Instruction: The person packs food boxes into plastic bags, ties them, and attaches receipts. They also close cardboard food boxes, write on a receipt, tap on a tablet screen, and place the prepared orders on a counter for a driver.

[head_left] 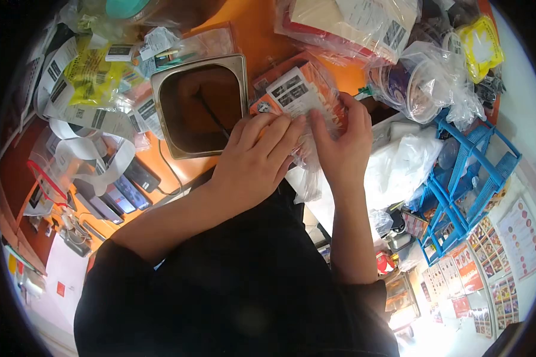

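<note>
Both hands meet on a clear plastic bag [301,98] that holds orange contents and bears a white printed label. My left hand [259,157] grips its near left edge, fingers curled over the plastic. My right hand [339,143] pinches the bag's right side, thumb and fingers closed on it. The bag rests on the orange counter [253,24] just right of a square metal container [199,104], which looks empty apart from a thin dark stick leaning inside.
Labelled plastic bags and paper strips [83,113] pile up at left. More bagged items and a lidded bowl [411,80] lie at right. A blue wire rack [464,178] stands lower right. Phones or card readers [116,196] lie along the counter edge.
</note>
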`<state>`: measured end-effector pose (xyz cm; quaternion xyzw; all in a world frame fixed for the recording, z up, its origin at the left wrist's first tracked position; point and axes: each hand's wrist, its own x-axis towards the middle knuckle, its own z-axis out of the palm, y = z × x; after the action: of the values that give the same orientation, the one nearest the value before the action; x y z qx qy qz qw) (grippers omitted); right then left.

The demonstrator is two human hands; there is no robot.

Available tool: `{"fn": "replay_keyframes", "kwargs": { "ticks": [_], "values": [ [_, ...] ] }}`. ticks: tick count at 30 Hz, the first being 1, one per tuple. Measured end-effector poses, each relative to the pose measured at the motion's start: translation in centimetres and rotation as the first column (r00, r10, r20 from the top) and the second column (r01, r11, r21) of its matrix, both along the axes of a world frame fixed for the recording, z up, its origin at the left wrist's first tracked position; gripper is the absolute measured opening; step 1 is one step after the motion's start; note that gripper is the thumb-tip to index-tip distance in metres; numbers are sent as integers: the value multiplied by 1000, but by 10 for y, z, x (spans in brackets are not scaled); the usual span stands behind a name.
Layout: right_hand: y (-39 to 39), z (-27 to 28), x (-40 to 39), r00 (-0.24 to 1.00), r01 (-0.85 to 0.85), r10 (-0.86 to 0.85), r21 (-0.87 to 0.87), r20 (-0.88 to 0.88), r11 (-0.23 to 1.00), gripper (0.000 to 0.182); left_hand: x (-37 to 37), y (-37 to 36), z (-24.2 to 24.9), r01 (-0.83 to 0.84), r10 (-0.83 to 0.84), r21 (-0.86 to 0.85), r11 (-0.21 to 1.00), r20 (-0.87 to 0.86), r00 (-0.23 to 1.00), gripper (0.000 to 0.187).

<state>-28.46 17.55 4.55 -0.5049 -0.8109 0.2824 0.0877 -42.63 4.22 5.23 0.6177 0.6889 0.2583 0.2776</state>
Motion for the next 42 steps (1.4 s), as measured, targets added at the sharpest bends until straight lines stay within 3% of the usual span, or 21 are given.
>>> {"fn": "replay_keyframes", "kwargs": {
  "ticks": [4, 17, 20, 22, 23, 25, 26, 28, 29, 31, 32, 34, 35, 37, 39, 41, 42],
  "values": [
    [-4, -3, -1, 996, 85, -85, -11, -27, 996, 43, 8, 6, -1, -12, 15, 24, 1000, -156, 988, 63],
    [-7, -1, -2, 995, 94, -94, 25, -27, 995, 39, -2, 13, 10, -12, 13, 9, 1000, -91, 996, 53],
    [-1, 5, -4, 998, 58, -57, 14, -27, 998, 40, -21, 23, 21, 43, -43, -29, 999, -6, 999, 46],
    [6, 16, 0, 999, 6, -9, -69, -52, 998, 31, -39, 36, 32, 106, -84, -109, 988, 187, 979, 31],
    [12, 23, 3, 998, 20, -23, -53, -60, 998, 31, -49, 50, 39, 119, -101, -95, 988, 178, 979, 31],
    [31, 38, 7, 998, 26, -34, -137, -57, 990, 19, -73, 88, 58, 36, 16, -123, 992, 396, 918, 18],
    [45, 47, 5, 997, 45, -53, -128, -63, 991, 19, -80, 109, 69, 55, -6, -114, 992, 391, 920, 18],
    [78, 66, -5, 954, 69, 24, 297, -300, 952, 9, -87, 153, 81, -139, 28, 209, 968, 461, 887, 17],
    [93, 71, -12, 951, 87, 11, 302, -309, 949, 9, -86, 172, 75, -121, 11, 216, 969, 453, 891, 17],
    [122, 75, -25, 952, 114, 2, 362, -305, 925, 13, -88, 210, 63, 55, -106, 445, 894, 91, 990, 27],
    [132, 74, -30, 948, 129, -8, 360, -318, 924, 13, -92, 223, 52, 71, -117, 443, 894, 77, 990, 27],
    [143, 67, -37, 950, 49, 44, 288, -310, 956, 16, -97, 237, 27, 246, -118, 286, 926, -399, 909, 46],
    [142, 63, -37, 940, -11, 119, 321, -319, 947, 20, -98, 236, 20, 279, -148, 271, 921, -419, 896, 46],
    [121, 57, -39, 945, -24, 112, 277, -308, 961, 27, -101, 232, 12, 208, -165, 136, 969, -275, 947, 68],
    [95, 50, -36, 951, -17, 87, 230, -296, 973, 36, -95, 228, 14, 226, -186, 96, 969, -312, 932, 76],
    [72, 38, -38, 988, -23, 11, -77, -157, 997, 58, -90, 222, 16, 183, -159, 31, 983, -362, 918, 90],
    [64, 30, -39, 984, 14, -31, -93, -177, 996, 58, -89, 220, 17, 222, -201, 12, 975, -379, 904, 90]
  ]
}}
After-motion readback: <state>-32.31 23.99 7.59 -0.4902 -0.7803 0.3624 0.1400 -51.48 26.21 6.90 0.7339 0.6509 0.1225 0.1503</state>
